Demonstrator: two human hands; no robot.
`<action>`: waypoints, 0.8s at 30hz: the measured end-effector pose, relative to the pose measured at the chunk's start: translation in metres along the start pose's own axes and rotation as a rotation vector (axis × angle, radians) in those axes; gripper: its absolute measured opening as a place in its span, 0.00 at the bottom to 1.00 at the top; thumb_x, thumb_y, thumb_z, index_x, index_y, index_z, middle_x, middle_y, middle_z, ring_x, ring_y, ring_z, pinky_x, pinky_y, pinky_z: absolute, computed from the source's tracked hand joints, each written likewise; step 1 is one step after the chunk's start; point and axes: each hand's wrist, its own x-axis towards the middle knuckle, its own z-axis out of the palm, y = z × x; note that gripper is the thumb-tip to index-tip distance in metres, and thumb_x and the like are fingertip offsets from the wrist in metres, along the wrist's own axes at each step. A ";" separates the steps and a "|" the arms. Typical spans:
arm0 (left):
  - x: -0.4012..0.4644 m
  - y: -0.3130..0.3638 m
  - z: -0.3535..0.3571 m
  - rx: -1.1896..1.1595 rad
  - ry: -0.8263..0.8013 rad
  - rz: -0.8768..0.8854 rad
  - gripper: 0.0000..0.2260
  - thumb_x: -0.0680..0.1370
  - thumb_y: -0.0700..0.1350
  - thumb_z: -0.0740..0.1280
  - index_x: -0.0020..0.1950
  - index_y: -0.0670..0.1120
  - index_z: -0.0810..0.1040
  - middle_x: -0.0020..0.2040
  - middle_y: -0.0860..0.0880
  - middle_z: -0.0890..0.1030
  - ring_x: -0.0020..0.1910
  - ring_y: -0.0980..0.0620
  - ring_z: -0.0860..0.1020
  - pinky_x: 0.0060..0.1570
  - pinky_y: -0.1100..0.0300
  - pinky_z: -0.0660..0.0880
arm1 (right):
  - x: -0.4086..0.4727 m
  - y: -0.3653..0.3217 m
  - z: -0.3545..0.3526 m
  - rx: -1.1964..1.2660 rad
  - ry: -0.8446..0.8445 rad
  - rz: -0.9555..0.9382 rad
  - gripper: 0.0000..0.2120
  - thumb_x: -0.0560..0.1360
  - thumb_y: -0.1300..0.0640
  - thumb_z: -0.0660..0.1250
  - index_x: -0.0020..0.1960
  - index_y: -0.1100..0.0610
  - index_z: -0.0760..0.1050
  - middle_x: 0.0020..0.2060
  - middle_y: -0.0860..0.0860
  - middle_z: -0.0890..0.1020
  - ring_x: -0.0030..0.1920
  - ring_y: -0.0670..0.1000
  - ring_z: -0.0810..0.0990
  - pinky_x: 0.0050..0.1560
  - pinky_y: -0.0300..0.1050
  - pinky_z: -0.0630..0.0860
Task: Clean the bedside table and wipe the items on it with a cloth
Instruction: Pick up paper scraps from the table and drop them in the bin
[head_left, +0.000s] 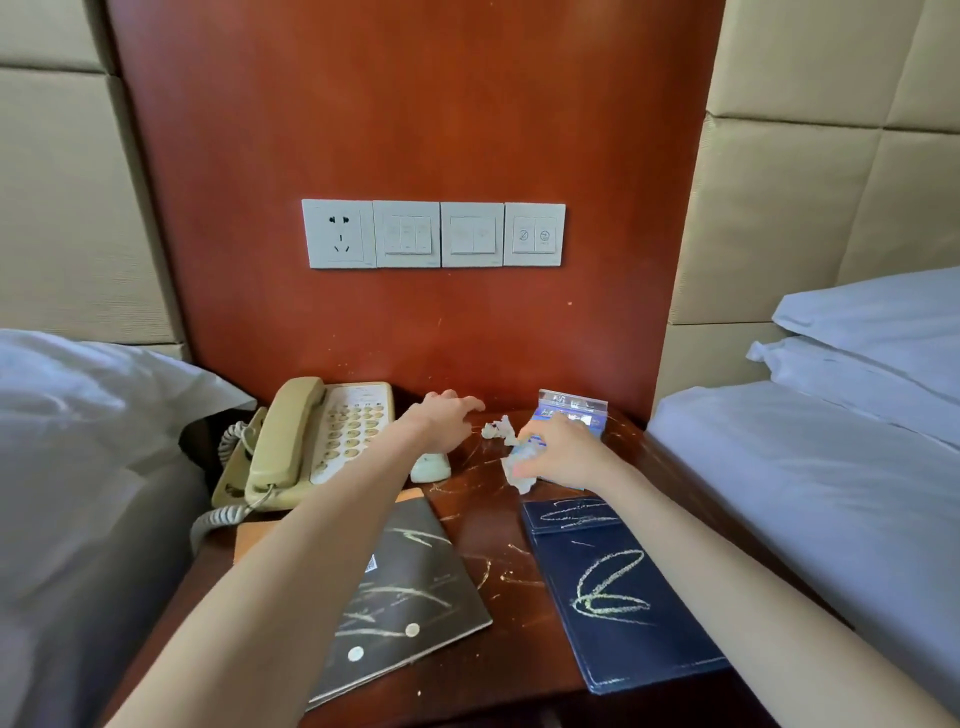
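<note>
Two folders lie nearest, at the bottom of the frame: a dark booklet (410, 592) at lower centre and a navy folder (618, 587) to its right, both scrawled with chalky marks, as is the bare wood of the table (483, 530) between them. No cloth is in view, so wiping has not begun; the step in hand looks like clearing litter first.

To do it well, I would gather every scrap into one hand before any wiping, lifting rather than dragging, so crumbs are not spread across the marked wood, and leave the card stand (571, 410) upright.

Left hand (447, 421), at centre, reaches toward the back of the table with fingers spread and relaxed, grasping nothing; whether its fingertips touch the wood I cannot tell. A small pale object (430, 467) sits just below its wrist, beside the phone (317, 441).

Right hand (558, 452), right of centre, has its fingers curled over a crumpled tissue (519, 470), gripping it just in front of the card stand. A second paper scrap (496, 428) lies loose between the two hands.
</note>
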 end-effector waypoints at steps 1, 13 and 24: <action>0.003 0.001 0.002 0.056 -0.006 0.026 0.21 0.82 0.44 0.54 0.75 0.56 0.61 0.72 0.44 0.65 0.72 0.41 0.61 0.67 0.45 0.65 | 0.001 0.001 0.001 -0.030 -0.022 -0.004 0.22 0.71 0.46 0.69 0.64 0.51 0.73 0.59 0.54 0.75 0.60 0.58 0.71 0.57 0.54 0.73; 0.031 0.010 0.013 0.265 -0.169 0.211 0.20 0.83 0.46 0.56 0.75 0.55 0.62 0.73 0.48 0.65 0.71 0.44 0.67 0.67 0.47 0.67 | -0.004 0.008 0.019 0.005 0.020 -0.196 0.07 0.76 0.57 0.66 0.52 0.56 0.80 0.51 0.51 0.75 0.50 0.51 0.72 0.47 0.45 0.72; 0.029 0.006 0.013 0.010 0.113 0.211 0.08 0.79 0.40 0.63 0.53 0.44 0.81 0.53 0.44 0.79 0.51 0.44 0.77 0.48 0.54 0.74 | -0.002 0.024 0.009 0.182 0.177 -0.111 0.05 0.75 0.60 0.68 0.49 0.59 0.81 0.50 0.53 0.80 0.46 0.48 0.76 0.42 0.38 0.71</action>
